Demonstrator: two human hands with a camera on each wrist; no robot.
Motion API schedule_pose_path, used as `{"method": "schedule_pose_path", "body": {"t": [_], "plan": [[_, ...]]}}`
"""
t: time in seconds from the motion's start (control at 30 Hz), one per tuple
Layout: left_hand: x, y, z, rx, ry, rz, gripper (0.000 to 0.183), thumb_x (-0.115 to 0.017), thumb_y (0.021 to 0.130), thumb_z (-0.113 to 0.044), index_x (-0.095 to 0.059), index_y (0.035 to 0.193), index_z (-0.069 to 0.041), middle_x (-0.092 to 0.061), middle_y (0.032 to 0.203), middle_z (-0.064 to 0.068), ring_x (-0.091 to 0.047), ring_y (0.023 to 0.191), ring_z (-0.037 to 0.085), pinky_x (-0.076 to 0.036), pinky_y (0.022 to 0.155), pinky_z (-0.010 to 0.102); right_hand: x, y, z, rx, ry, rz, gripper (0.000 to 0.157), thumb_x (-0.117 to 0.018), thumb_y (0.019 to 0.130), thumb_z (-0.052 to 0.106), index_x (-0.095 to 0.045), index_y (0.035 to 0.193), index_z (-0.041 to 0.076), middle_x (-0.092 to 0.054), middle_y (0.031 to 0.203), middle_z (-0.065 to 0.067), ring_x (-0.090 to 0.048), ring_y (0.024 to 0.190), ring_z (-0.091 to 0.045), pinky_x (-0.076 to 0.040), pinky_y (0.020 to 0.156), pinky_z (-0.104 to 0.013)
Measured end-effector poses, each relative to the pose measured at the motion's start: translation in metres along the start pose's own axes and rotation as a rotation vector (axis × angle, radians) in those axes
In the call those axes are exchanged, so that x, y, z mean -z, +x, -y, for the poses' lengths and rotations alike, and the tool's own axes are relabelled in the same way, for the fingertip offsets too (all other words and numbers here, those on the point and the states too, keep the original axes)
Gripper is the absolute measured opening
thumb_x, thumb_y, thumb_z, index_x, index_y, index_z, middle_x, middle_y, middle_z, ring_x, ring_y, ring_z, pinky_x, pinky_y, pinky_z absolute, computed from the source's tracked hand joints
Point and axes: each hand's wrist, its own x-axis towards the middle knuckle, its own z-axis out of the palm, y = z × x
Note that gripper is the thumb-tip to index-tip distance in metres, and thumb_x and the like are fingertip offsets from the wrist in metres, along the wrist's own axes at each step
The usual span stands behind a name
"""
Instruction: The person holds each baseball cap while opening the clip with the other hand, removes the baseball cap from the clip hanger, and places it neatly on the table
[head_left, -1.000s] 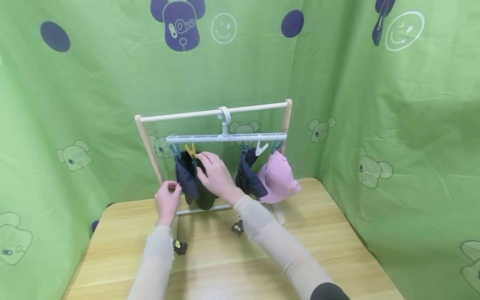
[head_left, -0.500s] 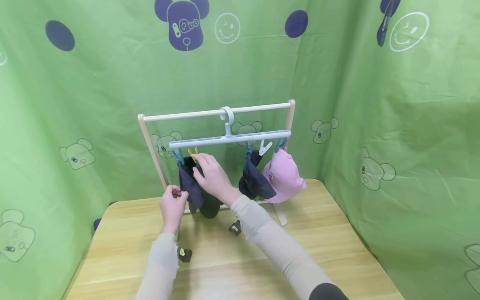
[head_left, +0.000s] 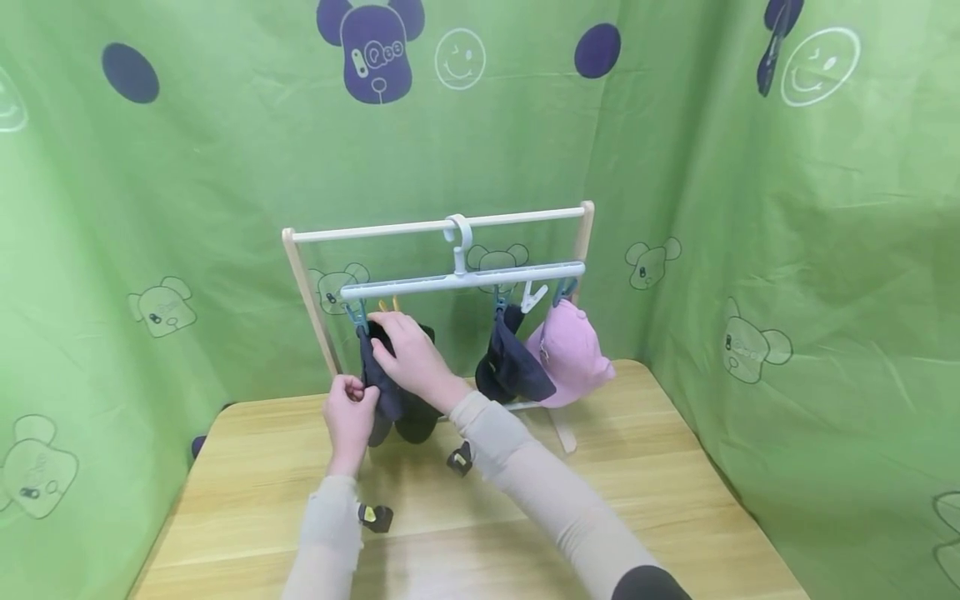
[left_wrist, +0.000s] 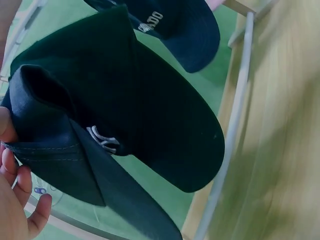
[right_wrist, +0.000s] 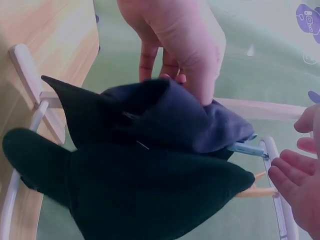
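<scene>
— What does the head view give you?
— Left of centre, the navy cap (head_left: 385, 388) hangs from a blue clip (head_left: 357, 315) under the white hanger (head_left: 461, 281), with the left hand (head_left: 350, 425) pinching its edge. The right hand (head_left: 412, 354) hides part of the dark green cap (head_left: 417, 423) alongside; only the tips of a yellow clip (head_left: 390, 304) show. At the top, a purple bear (head_left: 377, 54) on the curtain (head_left: 525, 150) reads "Qee"

— And the left wrist?
— The left hand, cut off at the left edge, pinches the navy cap's stitched rim. Unlike the head view, this one shows a white emblem (left_wrist: 103, 140) on the green cap and, at the top, a farther cap (left_wrist: 192, 35) with letters ending "ADO", their start hard to make out

— The right wrist?
— Here the yellow clip's grip on the green cap shows, lower right. The right hand, cut off at the right edge, has fingers loosely extended, holding nothing, near the blue clip. At upper centre, the left hand's thumb meets the navy cap; its other fingertips are mostly hidden
</scene>
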Motion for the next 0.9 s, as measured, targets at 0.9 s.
{"method": "schedule_pose_path", "body": {"t": [0.9], "plan": [[0.007, -0.007, -0.018, -0.058, -0.227, -0.031, 0.011, -0.06, 0.079, 0.003, -0.05, 0.084, 0.004, -0.071, 0.111, 0.019, -0.069, 0.095, 0.03, -0.051, 0.072, 0.006, -0.026, 0.037, 0.007, -0.372, 0.164, 0.142, 0.055, -0.06, 0.096, 0.028, -0.044, 0.143, 0.002, -0.061, 0.131, -0.018, -0.06, 0.121, -0.028, -0.05, 0.102, -0.038]]}}
